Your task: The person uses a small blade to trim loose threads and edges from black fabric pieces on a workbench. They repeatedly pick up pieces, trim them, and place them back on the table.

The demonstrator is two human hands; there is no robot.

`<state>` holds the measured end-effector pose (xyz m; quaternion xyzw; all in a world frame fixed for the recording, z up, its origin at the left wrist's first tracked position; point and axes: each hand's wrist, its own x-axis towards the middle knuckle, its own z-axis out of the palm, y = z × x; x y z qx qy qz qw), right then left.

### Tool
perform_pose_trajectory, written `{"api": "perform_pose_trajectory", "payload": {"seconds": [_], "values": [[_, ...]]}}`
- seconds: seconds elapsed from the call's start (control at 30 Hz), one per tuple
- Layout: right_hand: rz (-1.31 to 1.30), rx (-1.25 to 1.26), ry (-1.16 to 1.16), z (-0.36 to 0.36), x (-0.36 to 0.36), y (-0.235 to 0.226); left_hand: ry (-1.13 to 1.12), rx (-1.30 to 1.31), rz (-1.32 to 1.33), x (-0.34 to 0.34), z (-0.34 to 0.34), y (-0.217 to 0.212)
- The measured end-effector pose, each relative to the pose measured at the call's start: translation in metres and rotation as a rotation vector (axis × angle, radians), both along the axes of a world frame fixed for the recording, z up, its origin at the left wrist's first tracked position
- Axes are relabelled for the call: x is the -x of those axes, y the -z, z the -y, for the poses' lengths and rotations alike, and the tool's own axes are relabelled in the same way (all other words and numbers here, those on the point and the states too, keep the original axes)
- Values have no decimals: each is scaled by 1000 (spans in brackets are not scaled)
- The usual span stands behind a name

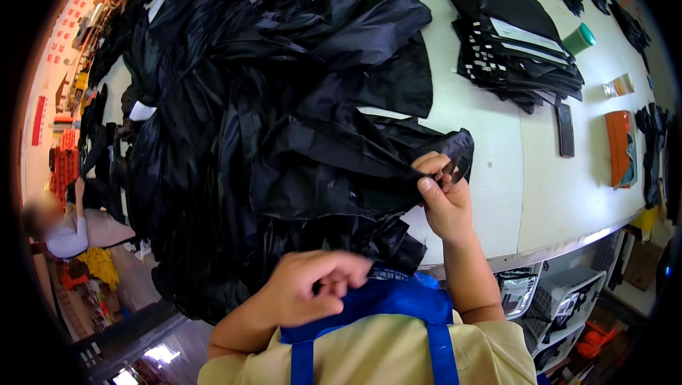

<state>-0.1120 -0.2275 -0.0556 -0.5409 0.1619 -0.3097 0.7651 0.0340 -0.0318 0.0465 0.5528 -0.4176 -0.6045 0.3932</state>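
Note:
A big heap of black fabric pieces covers the left and middle of a white table. My right hand pinches the edge of one black piece near the table's front edge, together with a small dark tool that I cannot make out clearly. Close to my chest, over the blue apron, my left hand is curled with its fingers closed; nothing shows in it.
A neat stack of black cut pieces lies at the back right, next to a green cup. A black phone and an orange box rest on the right. Another person is at the far left. Baskets sit under the table.

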Motion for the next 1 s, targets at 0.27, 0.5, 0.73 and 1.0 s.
{"api": "perform_pose_trajectory", "payload": {"seconds": [0.27,0.5,0.73,1.0], "values": [[-100,562,-86,-15,1,-20,-923,30,-507,17,18,55],[-47,896,-29,-18,4,-23,-910,-31,-637,22,17,46],[-327,528,101,-19,25,-13,-931,158,-605,24,15,40],[-78,574,54,-22,34,-56,-906,184,-512,28,5,46]]}}
